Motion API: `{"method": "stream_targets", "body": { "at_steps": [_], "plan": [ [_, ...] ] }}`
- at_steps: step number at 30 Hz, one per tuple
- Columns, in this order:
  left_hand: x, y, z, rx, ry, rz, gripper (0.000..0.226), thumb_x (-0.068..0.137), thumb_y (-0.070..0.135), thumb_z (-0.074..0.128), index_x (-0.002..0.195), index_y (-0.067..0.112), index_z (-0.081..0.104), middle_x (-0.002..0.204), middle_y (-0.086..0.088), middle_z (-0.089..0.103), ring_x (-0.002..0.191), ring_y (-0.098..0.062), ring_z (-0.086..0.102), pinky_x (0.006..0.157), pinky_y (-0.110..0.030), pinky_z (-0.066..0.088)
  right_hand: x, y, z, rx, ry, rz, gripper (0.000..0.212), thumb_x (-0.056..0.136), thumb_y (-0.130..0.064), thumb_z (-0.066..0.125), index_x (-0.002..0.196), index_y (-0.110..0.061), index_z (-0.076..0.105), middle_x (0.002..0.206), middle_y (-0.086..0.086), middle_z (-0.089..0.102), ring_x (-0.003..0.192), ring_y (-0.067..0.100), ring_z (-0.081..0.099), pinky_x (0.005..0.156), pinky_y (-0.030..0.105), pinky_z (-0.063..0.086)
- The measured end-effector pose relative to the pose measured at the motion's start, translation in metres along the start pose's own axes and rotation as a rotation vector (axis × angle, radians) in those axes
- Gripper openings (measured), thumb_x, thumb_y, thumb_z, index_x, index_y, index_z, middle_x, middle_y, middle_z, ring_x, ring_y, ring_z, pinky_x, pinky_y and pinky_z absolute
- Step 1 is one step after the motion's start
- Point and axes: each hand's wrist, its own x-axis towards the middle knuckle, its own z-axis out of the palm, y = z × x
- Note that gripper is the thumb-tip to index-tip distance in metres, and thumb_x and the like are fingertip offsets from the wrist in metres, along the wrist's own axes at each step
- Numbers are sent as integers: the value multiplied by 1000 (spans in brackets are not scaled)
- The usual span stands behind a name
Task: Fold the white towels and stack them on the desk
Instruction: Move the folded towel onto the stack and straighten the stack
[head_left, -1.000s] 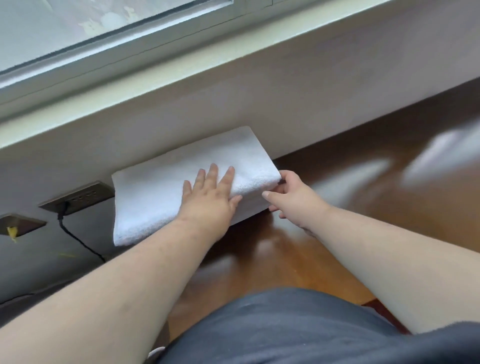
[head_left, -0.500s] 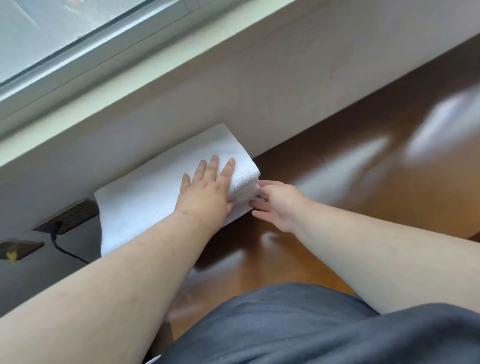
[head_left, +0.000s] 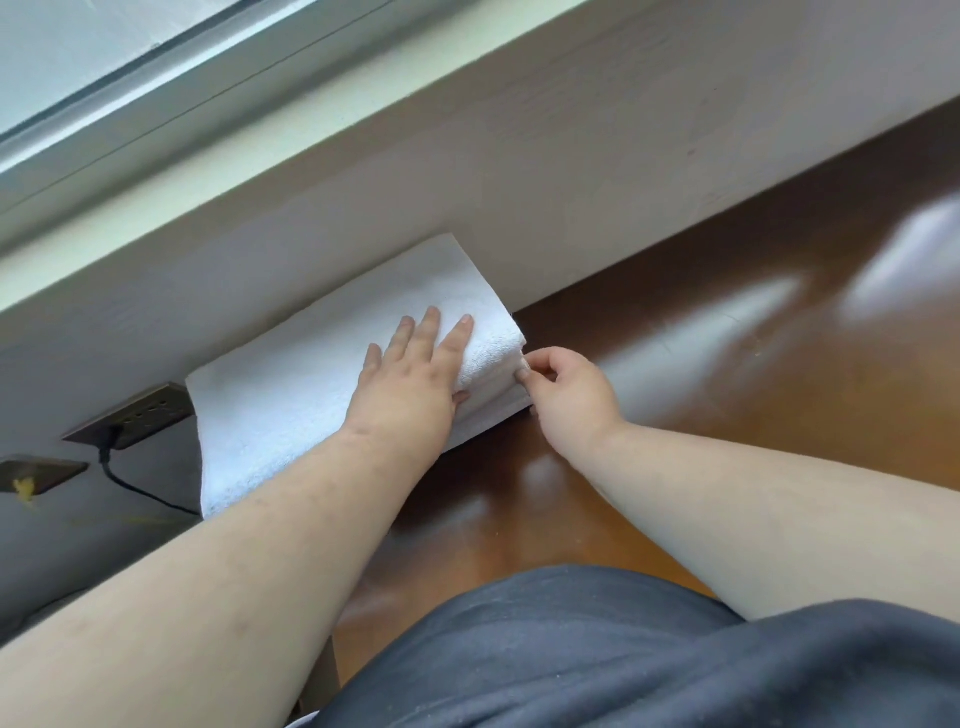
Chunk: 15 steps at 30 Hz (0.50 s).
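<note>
Left hand lies flat, grip released, on the towel stack; right hand pinches the stack's corner on the counter.

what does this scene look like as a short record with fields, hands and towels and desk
towels: white folded stack, against the wall at the desk's back edge
left hand: flat on top of the stack, fingers spread, pressing down
right hand: at the stack's right end, fingertips pinching the layered edges
desk: brown glossy wood
outlet: left of the stack, black cord plugged in
window: above, with a pale sill
task state: stack being squared up, no unfolded towels in view
</note>
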Motion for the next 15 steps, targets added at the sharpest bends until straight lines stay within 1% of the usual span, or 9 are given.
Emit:
{"method": "stream_targets", "body": {
  "at_steps": [3,6,7,8,9,10,12,13,15],
  "plan": [
    [-1,-5,0,18,-2,18,75,102,31,44,151,39,-13,164,4,-6,151,-24,-4,120,-49,11,-1,0,6,-15,-23,19,7,97,-31,59,91,-30,63,94,-5,67,79,18,66,69,29,50],
    [-5,-7,0,10,11,28,79,101,36,47,150,39,-14,164,2,-5,151,-24,-2,120,-48,12,-4,-4,4,-14,-58,48,8,95,-30,54,96,-30,62,103,-4,63,78,6,59,58,13,41],
    [-7,-7,0,-16,25,32,81,99,41,49,150,40,-14,164,2,-3,151,-24,-1,120,-47,11,-5,-11,1,50,-38,37,14,91,-31,50,98,-32,62,107,-7,61,84,0,57,62,8,39],
    [-9,-8,0,-44,42,37,85,96,47,52,150,40,-13,164,1,-2,151,-23,1,121,-46,11,-7,-19,-2,110,-6,-10,21,86,-31,45,98,-37,62,111,-12,59,93,-4,56,72,7,39],
    [-12,-10,0,-63,62,41,90,92,53,55,150,40,-13,164,1,0,151,-23,3,121,-45,11,-8,-27,-4,119,23,-98,29,84,-31,41,102,-42,61,116,-16,57,103,-6,53,85,10,40],
    [-14,-13,0,-68,82,43,94,89,59,56,151,39,-12,164,2,2,151,-22,4,121,-44,10,-9,-35,-5,53,16,-223,35,86,-30,41,112,-43,60,125,-16,55,114,-4,50,98,17,39],
    [-23,-23,2,-41,100,29,98,85,63,58,152,38,-9,164,1,4,150,-22,7,121,-44,10,-7,-45,-4,-329,-98,-482,45,95,-36,44,139,-31,52,149,-6,45,139,12,34,117,32,27],
    [-29,-31,5,-18,96,8,99,85,63,59,152,38,-9,164,0,5,150,-23,7,121,-45,10,-6,-48,-2,-568,-162,-561,51,98,-43,44,146,-28,44,157,-3,36,146,18,24,120,38,20],
    [-46,-53,12,11,69,-64,98,86,60,61,154,36,-6,164,-1,6,150,-23,8,121,-45,11,-7,-47,0,-941,-248,-587,64,98,-60,34,153,-28,29,164,-1,21,152,24,7,121,51,8]
  ]
}}
